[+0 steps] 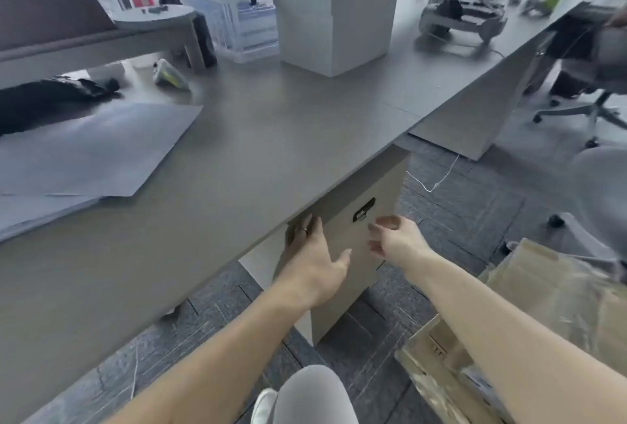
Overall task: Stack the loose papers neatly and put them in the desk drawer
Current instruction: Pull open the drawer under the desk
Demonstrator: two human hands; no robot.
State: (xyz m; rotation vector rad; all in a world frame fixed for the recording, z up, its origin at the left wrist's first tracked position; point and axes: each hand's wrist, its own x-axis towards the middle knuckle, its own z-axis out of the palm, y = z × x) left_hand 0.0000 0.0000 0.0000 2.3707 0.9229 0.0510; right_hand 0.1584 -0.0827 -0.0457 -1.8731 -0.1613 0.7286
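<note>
Large grey-white papers [88, 152] lie fanned out and overlapping on the left part of the grey desk [271, 138]. Under the desk's front edge stands a beige drawer cabinet [353, 247] with a black lock [363, 209] near its top. My left hand [315, 254] rests flat against the cabinet front, fingers reaching up under the desk edge, a ring on one finger. My right hand [393, 237] hovers just right of the lock, fingers spread and slightly curled, holding nothing. The drawer looks closed.
A white pillar [332, 9] stands on the desk behind. A dark cloth [51, 98] lies at the far left, a device on wheels [461, 20] at the back right. Cardboard boxes [529, 322] sit on the floor at right, office chairs [597, 91] beyond. My knee [312, 396] shows below.
</note>
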